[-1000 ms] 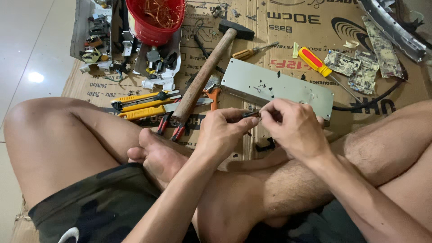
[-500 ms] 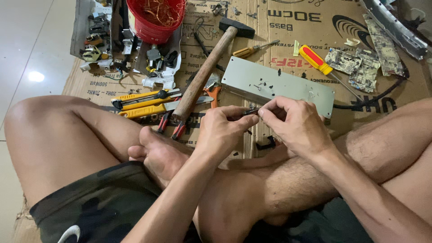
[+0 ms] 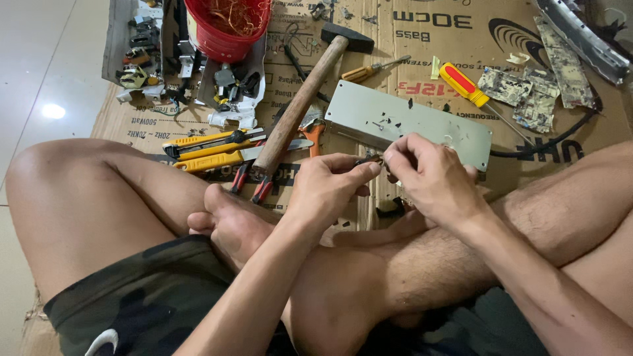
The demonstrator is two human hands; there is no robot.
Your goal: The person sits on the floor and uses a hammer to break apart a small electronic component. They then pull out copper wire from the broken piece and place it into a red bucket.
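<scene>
Flattened cardboard [image 3: 422,39] on the floor, tools at twelve o'clock.
Left hand [image 3: 326,191] and right hand [image 3: 432,181] pinch a small dark part [image 3: 371,159] between closed fingertips; prying it apart likely needs firmer grip.

Your shorts [image 3: 142,300] show a dark green camouflage pattern. The bucket [image 3: 224,33] is red, with coppery tangle inside. The hammer [image 3: 300,99] has a pale brown wooden handle and black head. The utility knives [image 3: 211,150] are yellow and black; the screwdriver [image 3: 465,84] handle yellow and red. The metal plate [image 3: 409,122] is dull grey, the cardboard [image 3: 369,39] brown with black and red print.
</scene>
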